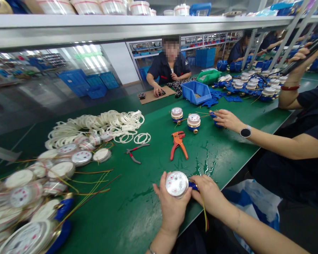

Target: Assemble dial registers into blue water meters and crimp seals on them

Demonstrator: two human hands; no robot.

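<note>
Near the table's front edge my left hand [173, 208] is wrapped around the round body of a water meter [177, 184], its white dial facing up. My right hand [208, 192] closes on the meter's blue pipe end [193, 186] at the right side. Yellow and red wires [205, 213] hang down below my right hand. Beyond the meter lie orange wire strippers [178, 145] and, to their left, a pair of cutting pliers [135, 153] with dark red handles. The underside of the meter is hidden by my hands.
White plastic rings [95, 123] and several round meter inserts with wires [60, 169] cover the left side. Two meters [193, 122] stand ahead, near a co-worker's hand [228, 120] at right. A blue bin [196, 92] sits farther back. A metal shelf [148, 30] crosses overhead.
</note>
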